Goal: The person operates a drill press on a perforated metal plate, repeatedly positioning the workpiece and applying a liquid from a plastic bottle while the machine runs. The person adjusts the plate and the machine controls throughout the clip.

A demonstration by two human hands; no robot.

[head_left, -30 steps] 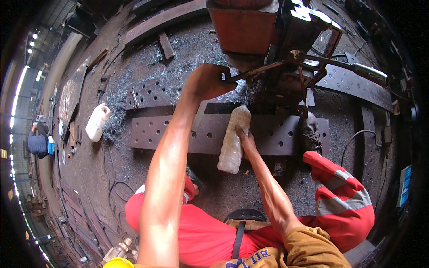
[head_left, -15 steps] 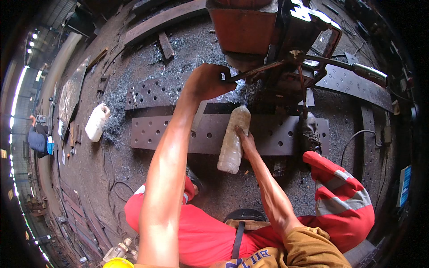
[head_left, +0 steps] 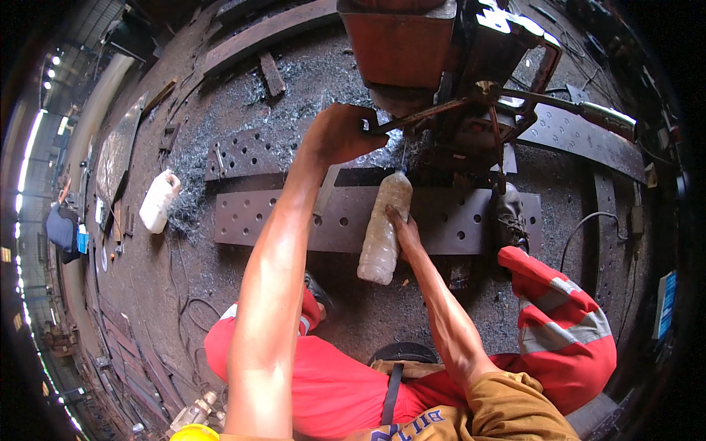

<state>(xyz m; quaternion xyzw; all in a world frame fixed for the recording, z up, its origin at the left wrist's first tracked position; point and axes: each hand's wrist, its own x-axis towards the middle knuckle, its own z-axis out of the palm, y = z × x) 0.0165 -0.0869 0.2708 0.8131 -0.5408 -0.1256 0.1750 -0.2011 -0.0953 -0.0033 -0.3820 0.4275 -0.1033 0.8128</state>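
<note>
My left hand (head_left: 340, 134) is closed round the end of a metal lever (head_left: 430, 113) that runs from the hub of a red and dark drilling machine (head_left: 401, 48). Lower down, my right hand (head_left: 406, 228) grips a cloudy plastic bottle (head_left: 381, 239) from its right side. The bottle stands tilted, its thin nozzle pointing up toward the underside of the machine. Beneath the bottle lies a long steel plate (head_left: 287, 224) with rows of holes. A second drilled plate (head_left: 254, 156) lies behind it, partly under the machine. The drilling tip is hard to make out.
A white jerrycan (head_left: 159, 202) stands at left beside heaped metal shavings (head_left: 193, 176). Another holed plate (head_left: 581, 143) extends at right. My shoe (head_left: 509, 217) touches the near plate's right end. Cables (head_left: 180, 287) cross the floor. A person (head_left: 62, 226) is at the far left.
My hands, the lever and the bottle keep nearly the same places. At the far left, the other person's body and arm have shifted slightly.
</note>
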